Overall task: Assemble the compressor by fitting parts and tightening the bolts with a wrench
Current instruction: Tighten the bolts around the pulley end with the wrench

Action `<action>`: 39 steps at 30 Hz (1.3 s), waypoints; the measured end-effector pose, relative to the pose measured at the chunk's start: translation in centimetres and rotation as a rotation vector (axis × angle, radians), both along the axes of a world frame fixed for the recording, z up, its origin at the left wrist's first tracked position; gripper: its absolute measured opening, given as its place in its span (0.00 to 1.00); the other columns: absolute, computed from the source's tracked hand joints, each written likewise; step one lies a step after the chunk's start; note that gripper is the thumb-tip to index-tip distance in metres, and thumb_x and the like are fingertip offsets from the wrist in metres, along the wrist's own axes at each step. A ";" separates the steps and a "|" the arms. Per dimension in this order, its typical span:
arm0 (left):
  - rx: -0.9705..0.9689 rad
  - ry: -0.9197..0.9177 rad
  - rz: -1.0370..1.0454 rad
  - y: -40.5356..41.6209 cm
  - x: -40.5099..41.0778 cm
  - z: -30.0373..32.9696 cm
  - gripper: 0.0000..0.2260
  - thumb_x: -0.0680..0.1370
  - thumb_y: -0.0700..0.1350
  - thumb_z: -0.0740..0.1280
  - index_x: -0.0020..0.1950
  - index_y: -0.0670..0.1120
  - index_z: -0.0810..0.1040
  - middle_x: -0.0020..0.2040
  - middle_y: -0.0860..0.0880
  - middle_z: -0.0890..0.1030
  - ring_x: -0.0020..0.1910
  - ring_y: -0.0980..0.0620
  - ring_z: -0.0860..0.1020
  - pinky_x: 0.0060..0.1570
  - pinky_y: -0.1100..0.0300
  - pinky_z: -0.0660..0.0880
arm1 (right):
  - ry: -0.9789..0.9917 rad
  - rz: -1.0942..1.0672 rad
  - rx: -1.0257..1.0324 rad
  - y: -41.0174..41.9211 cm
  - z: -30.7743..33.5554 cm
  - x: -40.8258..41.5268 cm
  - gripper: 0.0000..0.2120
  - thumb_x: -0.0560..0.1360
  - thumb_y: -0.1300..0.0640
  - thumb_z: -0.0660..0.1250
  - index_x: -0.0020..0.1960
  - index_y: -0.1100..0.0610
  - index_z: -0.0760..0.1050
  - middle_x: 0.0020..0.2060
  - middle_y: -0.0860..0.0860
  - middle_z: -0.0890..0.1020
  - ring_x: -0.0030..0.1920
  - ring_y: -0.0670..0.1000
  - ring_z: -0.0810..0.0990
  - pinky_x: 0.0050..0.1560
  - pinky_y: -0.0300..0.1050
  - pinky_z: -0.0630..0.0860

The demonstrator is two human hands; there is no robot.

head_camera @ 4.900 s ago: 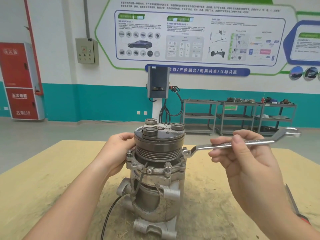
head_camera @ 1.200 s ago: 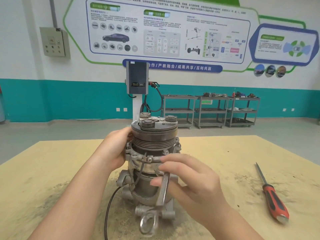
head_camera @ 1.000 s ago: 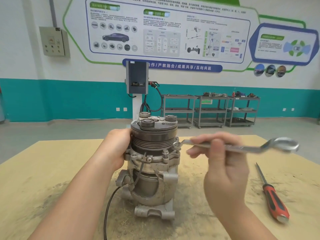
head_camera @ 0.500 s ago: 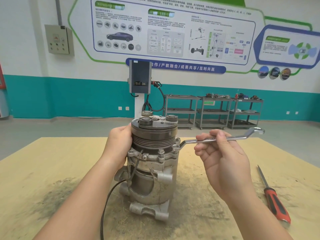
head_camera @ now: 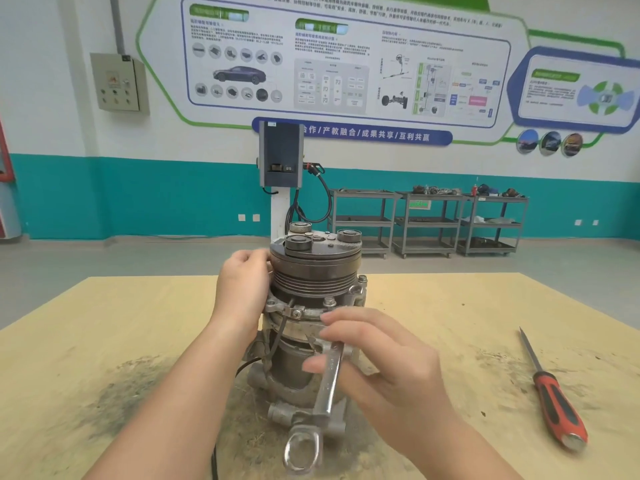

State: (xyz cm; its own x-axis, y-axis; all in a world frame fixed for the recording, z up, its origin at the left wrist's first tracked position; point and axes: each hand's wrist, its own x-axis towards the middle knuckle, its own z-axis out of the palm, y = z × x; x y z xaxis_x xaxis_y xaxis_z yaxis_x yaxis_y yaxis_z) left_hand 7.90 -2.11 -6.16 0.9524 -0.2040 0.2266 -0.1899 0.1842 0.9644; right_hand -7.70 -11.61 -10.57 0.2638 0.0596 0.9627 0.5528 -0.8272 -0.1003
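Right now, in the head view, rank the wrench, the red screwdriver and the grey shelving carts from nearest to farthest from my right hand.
1. Wrench: held in the right hand, before the compressor.
2. Red screwdriver: lying on the table to the right.
3. Grey shelving carts: by the far wall.

A white wall point(head_camera: 52, 81) with a teal band point(head_camera: 156, 202) is running behind the table point(head_camera: 104, 323). A poster point(head_camera: 346, 64) is hanging above a grey box point(head_camera: 117, 81). A charger point(head_camera: 281, 154) is standing on a white post beside three grey carts point(head_camera: 429, 220) on the grey floor point(head_camera: 104, 258).
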 end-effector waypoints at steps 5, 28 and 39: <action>0.076 -0.062 0.028 0.0 -0.1 -0.3 0.10 0.79 0.43 0.58 0.47 0.44 0.78 0.46 0.44 0.82 0.46 0.45 0.79 0.48 0.46 0.77 | -0.036 0.165 0.326 -0.7 1.2 -0.9 0.10 0.79 0.50 0.64 0.49 0.55 0.79 0.46 0.47 0.83 0.46 0.48 0.84 0.48 0.40 0.79; -0.104 0.200 -0.376 1.3 2.4 -0.2 0.04 0.77 0.38 0.68 0.48 0.40 0.82 0.37 0.46 0.85 0.30 0.53 0.82 0.27 0.61 0.77 | -0.060 0.336 0.912 -2.4 1.7 -0.5 0.13 0.83 0.59 0.54 0.45 0.54 0.74 0.38 0.56 0.83 0.32 0.54 0.80 0.35 0.42 0.76; 0.023 0.100 -0.289 2.6 2.9 0.2 0.03 0.72 0.39 0.72 0.45 0.42 0.83 0.39 0.47 0.86 0.35 0.54 0.82 0.36 0.59 0.77 | -0.056 0.027 0.163 -0.6 0.8 -0.7 0.12 0.78 0.50 0.66 0.45 0.57 0.81 0.45 0.49 0.83 0.50 0.46 0.82 0.51 0.39 0.78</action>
